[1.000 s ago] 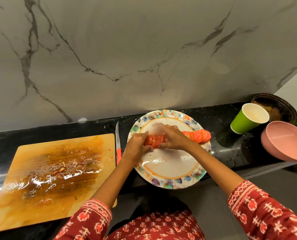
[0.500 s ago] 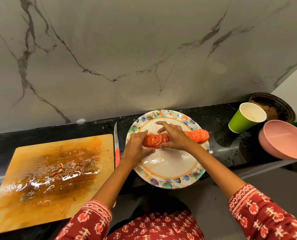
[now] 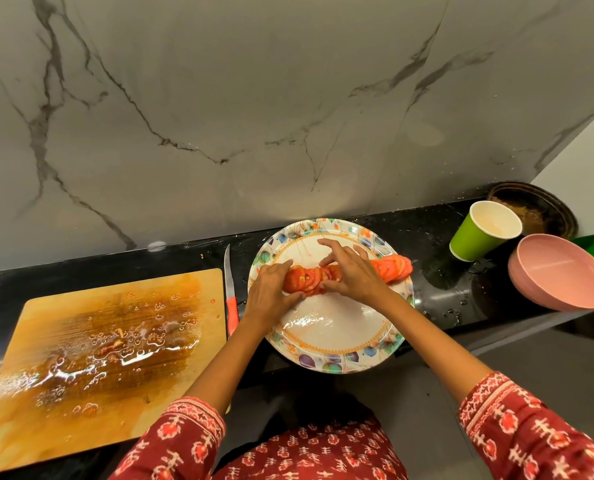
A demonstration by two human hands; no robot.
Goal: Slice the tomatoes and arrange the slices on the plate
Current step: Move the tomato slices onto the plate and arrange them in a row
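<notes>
While the left hand [image 3: 271,294] and right hand [image 3: 352,277] cup the tomato slices [image 3: 309,278] across the plate [image 3: 337,344] at the tabletop's back edge, fingers lightly curled round them, fanning should stay gentle and even.

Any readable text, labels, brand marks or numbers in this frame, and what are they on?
None can be read.
Plate: coloured pattern only, no lettering.
Green cup: plain.
Pink bowl: plain.
Knife: no mark visible.
Cutting board: only juice stains.
</notes>
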